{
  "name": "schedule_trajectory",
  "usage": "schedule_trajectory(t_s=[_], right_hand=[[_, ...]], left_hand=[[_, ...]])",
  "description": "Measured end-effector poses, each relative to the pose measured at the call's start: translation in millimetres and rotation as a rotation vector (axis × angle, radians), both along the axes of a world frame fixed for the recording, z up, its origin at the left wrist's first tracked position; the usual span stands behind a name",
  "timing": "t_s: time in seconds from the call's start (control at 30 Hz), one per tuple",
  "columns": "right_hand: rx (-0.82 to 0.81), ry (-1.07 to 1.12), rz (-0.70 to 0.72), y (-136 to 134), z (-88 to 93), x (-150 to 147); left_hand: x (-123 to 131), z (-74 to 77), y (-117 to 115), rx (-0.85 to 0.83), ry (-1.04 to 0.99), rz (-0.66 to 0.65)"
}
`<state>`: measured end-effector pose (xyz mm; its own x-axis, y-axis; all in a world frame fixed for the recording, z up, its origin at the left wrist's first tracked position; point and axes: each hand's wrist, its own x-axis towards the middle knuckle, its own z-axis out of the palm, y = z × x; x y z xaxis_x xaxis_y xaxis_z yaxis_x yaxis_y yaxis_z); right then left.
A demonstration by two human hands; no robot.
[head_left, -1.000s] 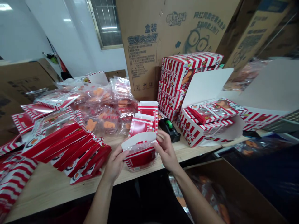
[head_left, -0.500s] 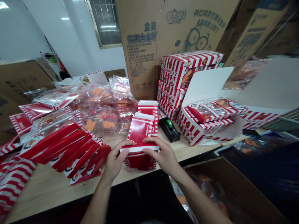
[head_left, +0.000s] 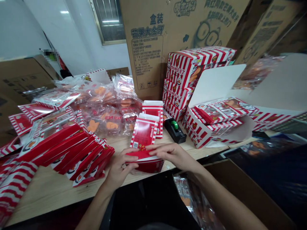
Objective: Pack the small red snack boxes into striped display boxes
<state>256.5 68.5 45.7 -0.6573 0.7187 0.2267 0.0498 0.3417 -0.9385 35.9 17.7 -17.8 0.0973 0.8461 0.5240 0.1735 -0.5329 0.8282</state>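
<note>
A small red-and-white carton [head_left: 150, 166] stands at the table's front edge between my hands, its red top flap lying down over the opening. My left hand [head_left: 121, 166] grips its left side, thumb in front and fingers on the top. The fingers of my right hand [head_left: 174, 155] lie stretched out across the flap's right part. Just behind it, two flat red cartons [head_left: 145, 129] with white end flaps lie overlapping. A black tape dispenser [head_left: 176, 132] with a green core is to their right.
Fanned red cartons [head_left: 64, 143] and clear bags with orange pieces [head_left: 105, 118] cover the table's left. On the right are an open striped display box [head_left: 196, 137] and stacked striped boxes [head_left: 179, 73]. A large brown cardboard box [head_left: 148, 64] rises behind; another open box [head_left: 235, 175] is below the edge.
The carton's white-edged flap has gone down, leaving a red top. My right hand has moved from gripping the front edge to lying flat over the top. The view has shifted slightly.
</note>
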Motion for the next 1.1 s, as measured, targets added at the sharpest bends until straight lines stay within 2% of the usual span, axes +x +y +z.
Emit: schedule_trajectory(t_s=[0.07, 0.23, 0.3, 0.43, 0.53, 0.6, 0.73, 0.87, 0.9, 0.93, 1.03, 1.1], right_hand=[[0.006, -0.007, -0.006, 0.0, -1.3, -1.2], [0.284, -0.045, 0.012, -7.5, -6.1, 1.2], [0.255, -0.076, -0.009, -11.1, -3.4, 2.6], [0.059, -0.017, -0.070, -12.1, -0.4, -0.5], [0.083, 0.107, -0.129, -8.9, -8.8, -3.2], [0.148, 0.161, -0.103, -8.6, -15.6, -2.6], [0.224, 0.093, -0.056, -18.4, -19.1, 1.8], [0.119, 0.083, -0.066, -16.4, -21.0, 14.6], [0.102, 0.096, -0.143, -8.9, -25.0, 21.7], [0.103, 0.095, -0.290, 1.7, -31.1, 30.6], [0.151, -0.017, -0.948, 44.7, -58.0, 64.0], [0.081, -0.068, -1.094, 72.8, -77.2, 85.0]], left_hand=[[6.2, -6.9, -1.1, 0.011, -0.024, 0.060], [16.7, -10.6, -2.4, 0.039, -0.043, 0.135], [18.2, -8.3, -2.2, 0.023, -0.052, 0.127], [19.0, -6.2, -0.8, -0.006, -0.053, 0.136], [19.0, -8.2, 0.6, 0.002, -0.058, 0.173], [18.6, -9.7, 1.5, 0.006, -0.058, 0.187], [16.5, -11.5, 1.8, -0.002, -0.043, 0.198], [17.0, -13.5, -0.7, -0.014, -0.017, 0.210], [18.1, -13.9, -1.4, -0.018, -0.012, 0.236], [19.5, -14.1, -1.9, -0.019, -0.006, 0.267], [23.0, -12.6, -1.3, 0.012, 0.000, 0.349], [23.0, -9.8, 1.1, 0.023, 0.030, 0.350]])
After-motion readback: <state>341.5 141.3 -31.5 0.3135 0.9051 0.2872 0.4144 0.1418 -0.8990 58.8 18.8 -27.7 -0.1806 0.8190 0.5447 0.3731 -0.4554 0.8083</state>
